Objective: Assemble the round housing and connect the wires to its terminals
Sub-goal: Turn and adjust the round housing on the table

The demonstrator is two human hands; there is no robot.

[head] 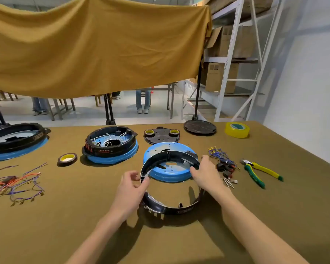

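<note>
A black housing ring (171,207) is held tilted just above the table, its far arc over a blue round base plate (167,173). My left hand (131,189) pinches the ring's left side. My right hand (204,173) grips its right side. A finished housing (111,147), black ring on blue base with white wires inside, stands behind to the left. Loose blue and purple wires with terminals (218,154) lie right of the plate, and a bundle of orange and purple wires (17,184) lies far left.
Green-yellow pliers (259,171) and small metal pins (229,182) lie at the right. A black lid with two tape rolls (161,135), a round black base (199,127), a yellow tape roll (237,129), a dark tape roll (67,159) and another housing (15,140) stand around.
</note>
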